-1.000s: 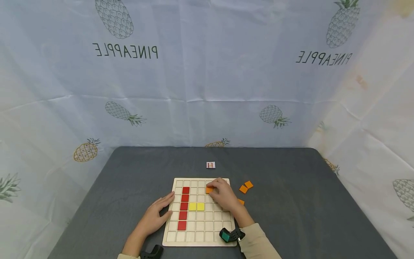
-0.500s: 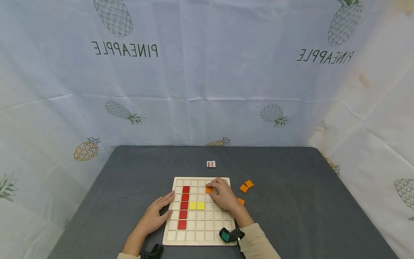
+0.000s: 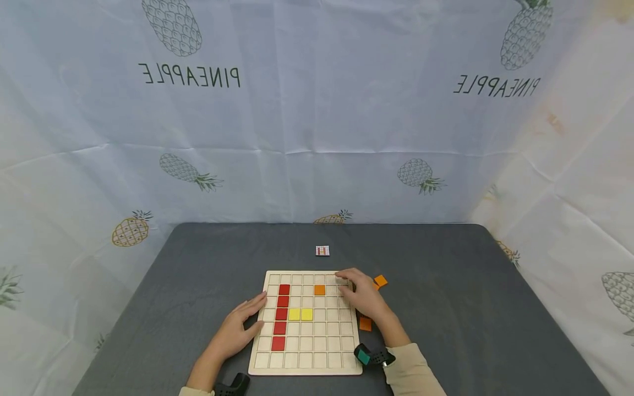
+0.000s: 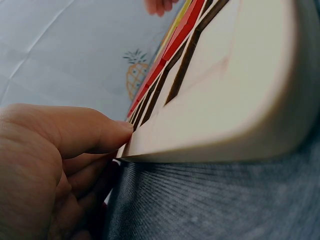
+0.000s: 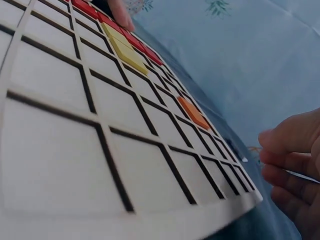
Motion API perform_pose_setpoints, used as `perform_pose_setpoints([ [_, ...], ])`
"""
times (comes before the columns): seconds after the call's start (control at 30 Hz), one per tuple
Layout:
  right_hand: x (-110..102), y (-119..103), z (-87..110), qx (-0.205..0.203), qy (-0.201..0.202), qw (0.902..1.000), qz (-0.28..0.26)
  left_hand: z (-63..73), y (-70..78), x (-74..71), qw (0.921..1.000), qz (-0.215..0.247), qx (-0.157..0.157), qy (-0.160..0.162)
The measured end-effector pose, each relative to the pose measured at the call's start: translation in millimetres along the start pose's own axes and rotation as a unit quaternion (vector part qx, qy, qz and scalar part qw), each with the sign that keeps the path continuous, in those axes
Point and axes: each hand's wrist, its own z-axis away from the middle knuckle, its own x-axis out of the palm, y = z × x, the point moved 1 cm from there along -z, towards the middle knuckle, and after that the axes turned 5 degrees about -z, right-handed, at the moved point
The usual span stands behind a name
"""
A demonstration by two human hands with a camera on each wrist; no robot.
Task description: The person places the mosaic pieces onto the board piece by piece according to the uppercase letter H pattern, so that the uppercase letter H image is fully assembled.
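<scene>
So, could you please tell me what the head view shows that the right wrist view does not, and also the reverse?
Only the head view: the small grid-printed card, the loose orange tiles beside the board, and the mirrored PINEAPPLE lettering.

Only the right wrist view: the dark cell walls and the thickness of the yellow tiles, seen low and close.

Both: the wooden grid board with red tiles, yellow tiles and one orange tile, the left hand, the right hand and the pineapple-print cloth.

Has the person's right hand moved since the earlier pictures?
Yes. Against the pale wooden grid board, the right hand has shifted rightward, from the orange square tile on it to the board's right edge.
</scene>
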Motion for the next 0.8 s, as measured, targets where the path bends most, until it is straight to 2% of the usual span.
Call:
perform_pose_setpoints([
  [0.1, -13, 6, 3.4, 0.013, 0.016, 0.9997, 0.011, -0.1, 0.4, -0.3, 1.0000, -0.002, 0.000, 0.000],
  [0.37, -44, 32, 18.8, -0.012, 0.078, 0.9963, 0.032, -0.8, 0.6, 0.2, 1.0000, 0.001, -0.006, -0.005],
  [0.5, -55, 49, 26.4, -0.007, 0.103, 0.9940, 0.035, -1.1, 0.4, 1.0, 1.0000, 0.001, -0.005, -0.008],
  [0.8, -65, 64, 31.4, 0.031, 0.095, 0.9948, 0.020, -0.3, 0.5, 0.0, 1.0000, 0.006, -0.004, -0.006],
])
